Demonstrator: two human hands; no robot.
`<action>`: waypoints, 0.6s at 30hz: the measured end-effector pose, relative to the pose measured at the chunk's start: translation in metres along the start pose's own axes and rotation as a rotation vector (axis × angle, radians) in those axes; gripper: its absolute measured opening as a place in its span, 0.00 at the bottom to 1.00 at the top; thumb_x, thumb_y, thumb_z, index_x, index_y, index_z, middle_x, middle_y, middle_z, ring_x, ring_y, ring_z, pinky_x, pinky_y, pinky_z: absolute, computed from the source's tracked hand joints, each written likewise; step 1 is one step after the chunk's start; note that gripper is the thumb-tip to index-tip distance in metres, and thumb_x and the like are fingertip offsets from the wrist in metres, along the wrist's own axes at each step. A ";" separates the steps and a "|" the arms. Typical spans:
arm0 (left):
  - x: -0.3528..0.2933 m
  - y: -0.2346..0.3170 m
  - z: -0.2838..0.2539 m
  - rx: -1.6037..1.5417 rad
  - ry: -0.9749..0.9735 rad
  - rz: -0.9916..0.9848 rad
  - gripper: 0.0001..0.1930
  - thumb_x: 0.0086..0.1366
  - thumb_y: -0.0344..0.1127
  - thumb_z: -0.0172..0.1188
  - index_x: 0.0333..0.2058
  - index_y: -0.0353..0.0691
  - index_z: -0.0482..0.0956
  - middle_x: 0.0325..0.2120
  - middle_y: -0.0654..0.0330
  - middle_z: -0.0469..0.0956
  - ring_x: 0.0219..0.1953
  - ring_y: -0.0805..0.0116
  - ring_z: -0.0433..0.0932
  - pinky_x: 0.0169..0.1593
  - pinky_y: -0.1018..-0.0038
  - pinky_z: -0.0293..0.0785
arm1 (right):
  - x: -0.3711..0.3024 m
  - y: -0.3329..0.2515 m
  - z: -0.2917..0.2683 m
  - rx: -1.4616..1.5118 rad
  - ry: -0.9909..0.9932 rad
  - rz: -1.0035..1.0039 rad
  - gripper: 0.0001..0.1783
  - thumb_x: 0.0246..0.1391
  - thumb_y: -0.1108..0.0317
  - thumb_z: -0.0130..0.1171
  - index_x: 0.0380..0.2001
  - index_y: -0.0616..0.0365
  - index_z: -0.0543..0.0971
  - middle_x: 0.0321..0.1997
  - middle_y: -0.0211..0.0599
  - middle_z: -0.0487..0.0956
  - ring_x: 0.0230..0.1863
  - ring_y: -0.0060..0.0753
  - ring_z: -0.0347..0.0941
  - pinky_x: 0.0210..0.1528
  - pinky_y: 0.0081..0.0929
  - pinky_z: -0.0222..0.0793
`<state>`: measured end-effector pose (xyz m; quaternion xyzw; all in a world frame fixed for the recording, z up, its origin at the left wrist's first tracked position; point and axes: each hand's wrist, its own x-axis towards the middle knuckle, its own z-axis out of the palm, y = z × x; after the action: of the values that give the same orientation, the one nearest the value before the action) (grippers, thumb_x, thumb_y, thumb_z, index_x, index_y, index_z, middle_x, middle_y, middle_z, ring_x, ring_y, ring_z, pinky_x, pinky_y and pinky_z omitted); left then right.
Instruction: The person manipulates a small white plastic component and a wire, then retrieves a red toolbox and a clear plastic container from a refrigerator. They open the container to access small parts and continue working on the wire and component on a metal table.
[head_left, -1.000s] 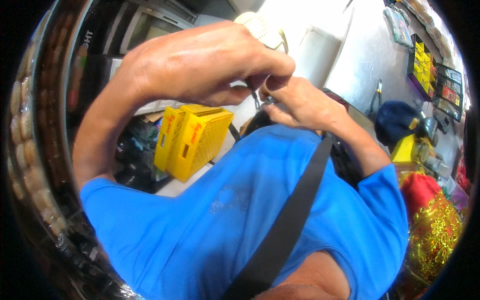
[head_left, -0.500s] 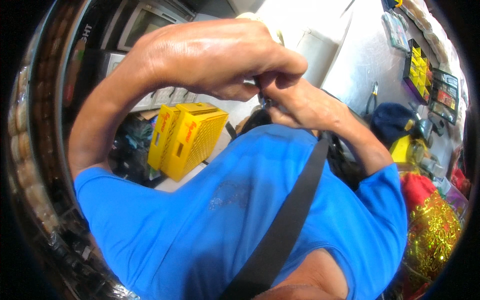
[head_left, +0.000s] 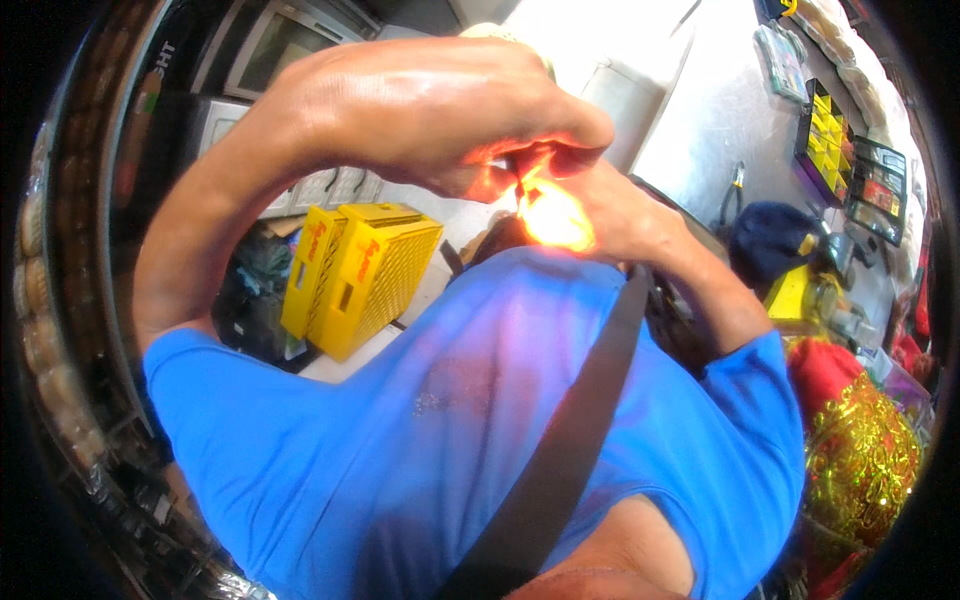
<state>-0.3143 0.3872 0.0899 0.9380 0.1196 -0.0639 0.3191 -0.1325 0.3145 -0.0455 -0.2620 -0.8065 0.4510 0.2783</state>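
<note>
In front of my chest, my left hand (head_left: 470,110) comes over from the left with its fingers curled and pressed together. Close against it, my right hand (head_left: 612,205) is closed too, its fingers bent inward. A blazing white-orange glow (head_left: 558,218) shines from between the two hands and washes out the right fingers. Its red light falls on both hands and on my blue shirt (head_left: 480,400). Whatever small thing gives off the light is hidden by the fingers and the glare, so I cannot tell its kind.
Two yellow plastic crates (head_left: 375,275) stand beyond my left arm. On the metal counter (head_left: 690,150) at the right lie pliers (head_left: 735,190), a yellow compartment tray (head_left: 828,140) and a dark blue cap (head_left: 770,238). Nearer sits a red-and-gold cloth bundle (head_left: 862,445). A black strap (head_left: 570,440) crosses my chest.
A bright orange-white glow has appeared between my hands, where a small dark and metallic thing showed before. Both hands have stayed almost in place, and the view has shifted slightly.
</note>
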 end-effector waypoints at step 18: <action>0.007 -0.008 0.003 -0.048 -0.043 -0.025 0.16 0.47 0.21 0.65 0.35 0.35 0.71 0.26 0.53 0.78 0.33 0.53 0.82 0.35 0.63 0.74 | -0.002 -0.011 -0.006 -0.120 -0.142 0.114 0.13 0.57 0.62 0.54 0.35 0.64 0.73 0.32 0.53 0.77 0.36 0.56 0.76 0.39 0.46 0.72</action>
<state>-0.3102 0.3928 0.0810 0.9269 0.1259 -0.0851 0.3432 -0.1295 0.3114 -0.0334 -0.2910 -0.8336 0.4344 0.1782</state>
